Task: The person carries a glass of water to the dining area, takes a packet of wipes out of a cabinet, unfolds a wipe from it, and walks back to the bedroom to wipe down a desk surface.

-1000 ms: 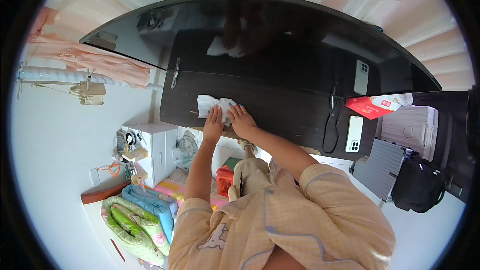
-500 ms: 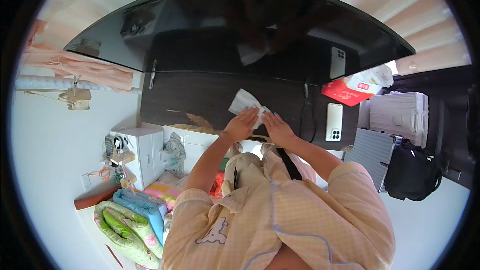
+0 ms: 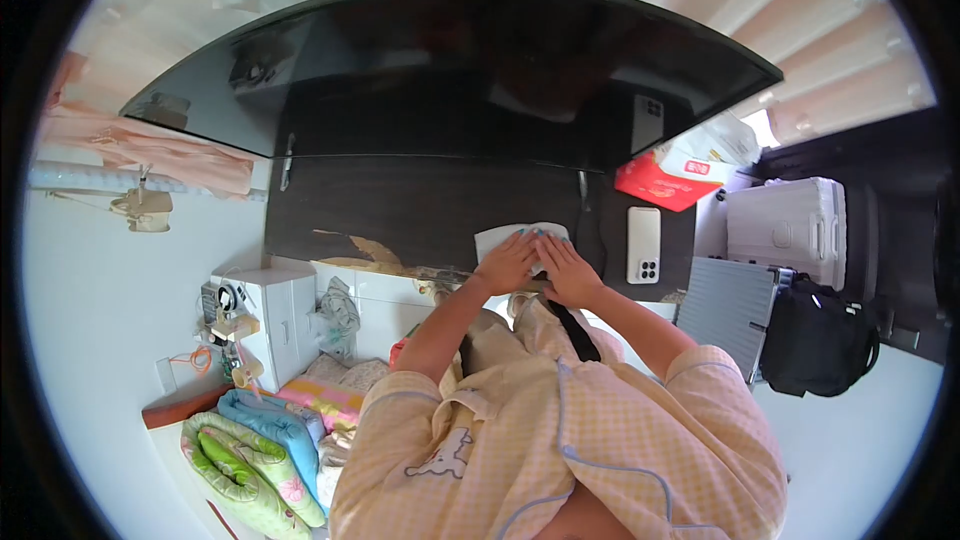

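Note:
A white sheet, which looks like a tissue or thin cloth, lies on the dark tabletop near its front edge. My left hand rests flat on the sheet with its fingers stretched forward. Beside it, my right hand also lies flat, fingers extended, and the fingertips of both hands meet over the sheet. Much of the sheet is hidden under the hands. To the right of my right hand lies a white phone, camera side up.
A large black television stands along the back of the table. A red and white package sits at the right. Surface covering is peeled at the front left edge. Suitcases and a black backpack stand farther right.
The sheet has gone from crumpled with a corner pointing away to lying flatter under both hands. My hands have moved right across the tabletop, closer to the phone. The view has shifted slightly.

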Demonstrator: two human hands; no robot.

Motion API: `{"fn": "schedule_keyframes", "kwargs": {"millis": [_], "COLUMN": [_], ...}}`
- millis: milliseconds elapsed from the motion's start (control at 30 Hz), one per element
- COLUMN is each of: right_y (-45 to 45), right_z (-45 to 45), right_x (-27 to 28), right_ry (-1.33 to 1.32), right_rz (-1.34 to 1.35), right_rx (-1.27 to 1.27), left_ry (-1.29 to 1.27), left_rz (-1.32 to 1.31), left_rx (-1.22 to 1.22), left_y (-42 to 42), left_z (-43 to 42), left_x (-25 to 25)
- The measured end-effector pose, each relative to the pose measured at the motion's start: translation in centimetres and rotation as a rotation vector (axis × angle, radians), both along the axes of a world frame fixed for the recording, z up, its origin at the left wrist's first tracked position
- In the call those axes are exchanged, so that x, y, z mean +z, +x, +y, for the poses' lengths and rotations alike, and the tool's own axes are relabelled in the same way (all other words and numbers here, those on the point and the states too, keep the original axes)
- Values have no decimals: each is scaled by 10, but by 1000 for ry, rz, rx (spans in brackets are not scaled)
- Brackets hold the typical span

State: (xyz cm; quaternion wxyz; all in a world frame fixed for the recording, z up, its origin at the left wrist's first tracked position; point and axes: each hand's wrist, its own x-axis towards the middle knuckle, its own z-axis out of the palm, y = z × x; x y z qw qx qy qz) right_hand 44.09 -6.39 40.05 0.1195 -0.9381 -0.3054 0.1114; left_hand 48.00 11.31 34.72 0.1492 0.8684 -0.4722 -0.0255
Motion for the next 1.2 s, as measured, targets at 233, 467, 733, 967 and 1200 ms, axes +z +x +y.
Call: {"fn": "schedule_keyframes", "kwargs": {"millis": [233, 467, 733, 967, 1200], "right_y": [18, 73, 142, 219, 217], "right_z": [45, 140, 271, 363, 430], "right_x": [-16, -25, -36, -48, -45], "right_ry": [6, 62, 144, 249, 246], "right_rz": [170, 170, 42, 76, 38], "right_rx": [-163, -93, -61, -38, -15], "left_ry": [-15, 115, 218, 227, 26], "left_rz": [112, 112, 99, 71, 92], "left_rx": [32, 124, 265, 441, 567], "left_y": [18, 56, 113, 166, 153], "left_z": [34, 133, 258, 339, 394], "left_x": [0, 4, 3, -1, -2]}}
